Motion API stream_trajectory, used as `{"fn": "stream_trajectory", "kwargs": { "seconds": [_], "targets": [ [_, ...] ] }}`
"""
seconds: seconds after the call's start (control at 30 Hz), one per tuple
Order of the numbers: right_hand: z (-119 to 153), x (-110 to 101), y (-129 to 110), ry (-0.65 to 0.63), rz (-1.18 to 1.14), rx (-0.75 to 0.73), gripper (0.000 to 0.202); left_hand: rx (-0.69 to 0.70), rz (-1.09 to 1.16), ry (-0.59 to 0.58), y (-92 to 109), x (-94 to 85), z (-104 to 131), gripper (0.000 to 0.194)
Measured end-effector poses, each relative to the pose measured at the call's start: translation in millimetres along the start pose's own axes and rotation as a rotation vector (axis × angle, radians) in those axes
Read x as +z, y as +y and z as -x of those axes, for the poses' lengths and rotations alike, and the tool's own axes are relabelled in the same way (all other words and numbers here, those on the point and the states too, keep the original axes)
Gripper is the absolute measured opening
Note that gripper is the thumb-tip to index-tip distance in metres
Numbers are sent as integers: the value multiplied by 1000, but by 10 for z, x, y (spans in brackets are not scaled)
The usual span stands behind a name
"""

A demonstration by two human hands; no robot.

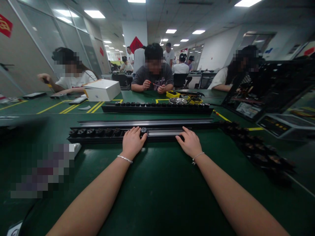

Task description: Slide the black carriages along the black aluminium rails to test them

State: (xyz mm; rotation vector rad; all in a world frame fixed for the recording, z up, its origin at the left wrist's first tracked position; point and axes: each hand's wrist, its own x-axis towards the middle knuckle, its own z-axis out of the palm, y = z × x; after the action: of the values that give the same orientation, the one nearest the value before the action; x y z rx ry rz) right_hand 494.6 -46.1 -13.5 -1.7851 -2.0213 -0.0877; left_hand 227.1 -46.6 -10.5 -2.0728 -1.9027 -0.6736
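Observation:
My left hand (134,142) lies over the middle of a long black rail (159,139), fingers stretched across its top and thumb apart. Just beside the thumb and index finger, a black round part (143,130) sits in the channel. More round black parts (90,131) line the rail's left end; what lies beneath my left palm is hidden. Further right, my right hand (190,142) touches the same rail with its fingers spread. Between the hands shows a bare silvery channel strip (162,132). Right behind lies a second rail (147,123) with a shiny strip.
Another rail (157,108) filled with parts lies farther back. Dark round parts (261,154) cluster at right, near a grey device (287,126) and black frame (261,95). A white box (103,90) stands back left. Across the table, a person (152,72) holds a screwdriver (154,84).

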Motion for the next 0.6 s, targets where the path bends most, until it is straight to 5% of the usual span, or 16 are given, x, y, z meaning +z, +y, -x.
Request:
{"fn": "stream_trajectory", "kwargs": {
  "seconds": [0.6],
  "targets": [
    [-10,35,23,26,24,-28,43,10,-16,-58,95,-42,37,53]
  ]
}}
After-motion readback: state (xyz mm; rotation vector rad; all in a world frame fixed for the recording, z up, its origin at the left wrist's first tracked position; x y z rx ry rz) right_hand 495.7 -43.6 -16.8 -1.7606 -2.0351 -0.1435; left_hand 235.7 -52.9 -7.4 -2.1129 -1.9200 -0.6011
